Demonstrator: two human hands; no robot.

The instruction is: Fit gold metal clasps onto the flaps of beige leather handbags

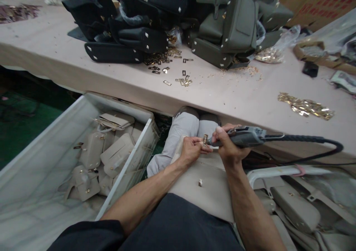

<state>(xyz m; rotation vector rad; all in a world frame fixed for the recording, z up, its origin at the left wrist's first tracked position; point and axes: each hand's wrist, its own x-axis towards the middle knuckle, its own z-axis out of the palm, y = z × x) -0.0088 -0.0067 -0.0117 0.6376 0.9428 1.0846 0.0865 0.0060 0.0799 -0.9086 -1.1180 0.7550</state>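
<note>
A beige handbag (pixel 200 199) lies across my lap, with a small metal piece on its face. At the bag's far edge, my left hand (pixel 192 149) is closed, its fingertips pinching a small gold metal fitting (pixel 205 138). My right hand (pixel 230 144) is wrapped round a dark electric screwdriver (pixel 246 136), its cable running off to the right. The tool lies nearly level, its tip pointing left and meeting the fitting or coming very close to it. My fingers hide part of the fitting and what lies beneath it.
Left of my legs stands a white bin (pixel 125 162) with several beige bags. Another white container (pixel 278 171) with beige bags is at right. On the table (pixel 222 95) are black bags (pixel 114 52), olive bags (pixel 240 21), loose metal plates (pixel 185 81) and a gold hardware pile (pixel 306 105).
</note>
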